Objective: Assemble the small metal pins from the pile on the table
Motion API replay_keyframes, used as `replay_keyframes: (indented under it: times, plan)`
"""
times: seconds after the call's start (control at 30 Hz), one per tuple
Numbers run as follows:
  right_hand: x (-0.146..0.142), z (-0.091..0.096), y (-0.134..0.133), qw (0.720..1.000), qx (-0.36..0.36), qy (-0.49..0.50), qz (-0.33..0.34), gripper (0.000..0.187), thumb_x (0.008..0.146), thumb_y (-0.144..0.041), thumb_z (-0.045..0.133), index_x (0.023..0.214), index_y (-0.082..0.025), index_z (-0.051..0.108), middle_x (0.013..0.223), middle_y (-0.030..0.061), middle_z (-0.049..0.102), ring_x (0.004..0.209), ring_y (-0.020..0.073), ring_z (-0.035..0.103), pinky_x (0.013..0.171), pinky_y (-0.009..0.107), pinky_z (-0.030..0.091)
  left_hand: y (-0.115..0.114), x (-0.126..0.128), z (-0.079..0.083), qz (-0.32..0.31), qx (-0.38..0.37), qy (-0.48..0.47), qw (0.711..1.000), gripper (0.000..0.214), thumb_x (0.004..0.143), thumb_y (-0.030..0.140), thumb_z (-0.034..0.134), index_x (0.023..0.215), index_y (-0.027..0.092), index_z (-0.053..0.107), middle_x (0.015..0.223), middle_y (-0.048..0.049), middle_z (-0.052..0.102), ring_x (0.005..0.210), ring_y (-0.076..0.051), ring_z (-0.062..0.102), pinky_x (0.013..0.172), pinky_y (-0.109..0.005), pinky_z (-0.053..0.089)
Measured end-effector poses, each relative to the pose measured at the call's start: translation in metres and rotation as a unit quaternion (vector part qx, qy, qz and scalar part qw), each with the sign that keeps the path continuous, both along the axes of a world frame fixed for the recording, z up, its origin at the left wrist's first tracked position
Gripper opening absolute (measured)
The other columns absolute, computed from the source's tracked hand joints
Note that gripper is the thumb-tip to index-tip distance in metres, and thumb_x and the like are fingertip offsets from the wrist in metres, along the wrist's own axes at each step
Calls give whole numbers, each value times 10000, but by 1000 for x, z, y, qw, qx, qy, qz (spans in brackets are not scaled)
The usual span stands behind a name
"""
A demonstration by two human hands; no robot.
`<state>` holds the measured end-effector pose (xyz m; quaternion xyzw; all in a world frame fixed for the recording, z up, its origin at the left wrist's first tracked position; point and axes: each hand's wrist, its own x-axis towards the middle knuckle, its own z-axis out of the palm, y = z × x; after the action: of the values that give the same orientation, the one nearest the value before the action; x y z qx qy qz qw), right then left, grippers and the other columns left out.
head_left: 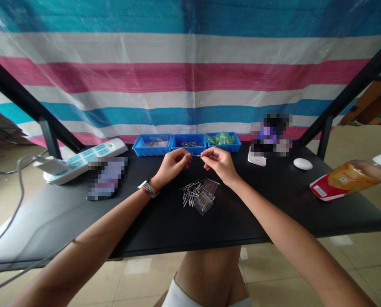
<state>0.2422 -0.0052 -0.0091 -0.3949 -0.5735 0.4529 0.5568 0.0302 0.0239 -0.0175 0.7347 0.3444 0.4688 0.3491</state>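
Observation:
A thin, shiny metal rod (pixel 196 155) bridges the short gap between my two hands above the black tabletop. My left hand (pixel 175 165), with a patterned watch band on the wrist, is closed and pinches one end. At the other end, the thumb and fingers of my right hand (pixel 221 165) are closed on the rod. Below them lies a loose pile of similar metal rods (pixel 190 194). Small clear plastic bags (pixel 205 202) with tiny copper-coloured pieces lie against the pile. The rod's ends are hidden by my fingers.
Three blue bins stand behind my hands: left bin (pixel 152 151) with clear bags, middle bin (pixel 187 150) with metal pieces, right bin (pixel 224 148) with green pieces. A power strip (pixel 88 160) lies left; a white mouse (pixel 303 164) and drink bottle (pixel 344 179) are right.

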Motion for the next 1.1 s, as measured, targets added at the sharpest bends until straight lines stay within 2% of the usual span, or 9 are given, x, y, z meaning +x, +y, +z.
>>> replay_keyframes:
  times: [0.37,0.57,0.7,0.77,0.83,0.9,0.97,1.03,1.1]
  plan:
    - [-1,-10,4,1000,11,-14,-12,238,792,-404,792,849,-201,682,730,-13,667,550,120,638,504,243,521,4,-3,-2,-21,-35,-12,999,511,1009,604,617,714,189,663,605,-39,653,537,-154,613,527,-259,503]
    - [-12,-1,39,991,29,30,-130,218,790,-384,755,862,-183,706,777,24,714,507,120,632,495,263,545,12,-6,-7,-32,-61,-16,998,547,999,597,603,630,193,628,553,-40,620,504,-152,578,513,-262,469]
    - [-13,6,56,991,13,-66,-116,274,826,-279,652,1039,-161,777,989,85,802,468,117,618,457,273,505,13,-6,-9,-32,-71,-5,997,538,995,584,604,630,188,615,552,-32,607,509,-144,566,524,-255,455]
    - [-11,8,53,983,43,-128,-121,241,825,-214,627,983,-158,800,946,81,804,555,141,657,523,274,513,13,-7,-10,-29,-78,0,997,533,995,577,598,637,182,606,552,-25,598,510,-136,560,526,-247,442]
    - [-7,10,44,976,84,-183,-85,189,831,-164,624,881,-165,807,874,64,792,670,159,681,619,272,518,14,-7,-11,-24,-83,5,996,522,995,565,589,647,176,601,551,-19,592,509,-129,555,529,-240,430]
    - [-3,12,31,965,103,-239,18,179,833,-127,640,861,-175,810,872,41,781,661,136,635,644,266,487,14,-6,-10,-21,-83,12,996,508,994,552,582,656,174,600,549,-14,587,508,-126,551,532,-237,421]
    - [0,13,16,939,113,-302,116,174,813,-87,677,864,-178,815,886,22,760,606,102,556,623,257,440,13,-6,-9,-18,-79,20,997,500,992,541,579,654,174,597,550,-11,584,509,-124,548,534,-236,416]
    - [1,13,4,912,127,-352,167,156,784,-56,730,840,-176,812,861,13,728,629,98,538,637,251,417,12,-6,-7,-15,-75,27,997,499,990,535,578,643,177,586,553,-11,581,512,-124,546,537,-237,417]
    - [0,13,-4,893,137,-385,190,116,778,-76,789,825,-179,809,849,10,707,677,107,555,661,249,406,12,-5,-6,-13,-74,33,997,495,992,528,573,641,178,584,552,-10,577,513,-125,545,538,-238,415]
